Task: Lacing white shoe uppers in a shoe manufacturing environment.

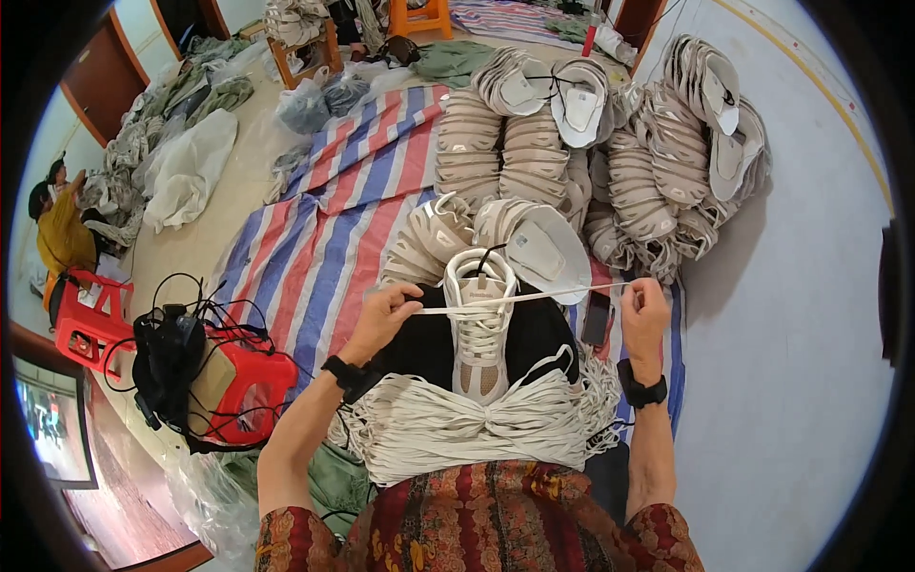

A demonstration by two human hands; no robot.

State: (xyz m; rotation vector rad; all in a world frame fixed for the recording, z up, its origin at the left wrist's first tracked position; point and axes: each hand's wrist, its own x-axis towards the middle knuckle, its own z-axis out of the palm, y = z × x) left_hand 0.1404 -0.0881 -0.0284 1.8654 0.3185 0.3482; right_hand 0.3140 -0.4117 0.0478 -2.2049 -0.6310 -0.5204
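The left hand (384,319) and right hand (645,310) each pinch a white lace (562,293), stretched taut across the shoe (480,376), which sits upright between them, toe toward the person. A bundle of laces (457,429) lies just below. Beyond, stacked uppers (467,143) rest on a striped sheet (324,238).

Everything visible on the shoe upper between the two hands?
The shoe upper is cream-white with a beige, mesh-like toe, a padded-looking collar and a labelled tongue. No sole shows. It lies over black cloth, toe toward the wearer. White laces criss-cross its front; a white lace length stretches taut across it between left hand and right hand. A thin black cord curves at the collar. Whether the toe touches the lace bundle is unclear.
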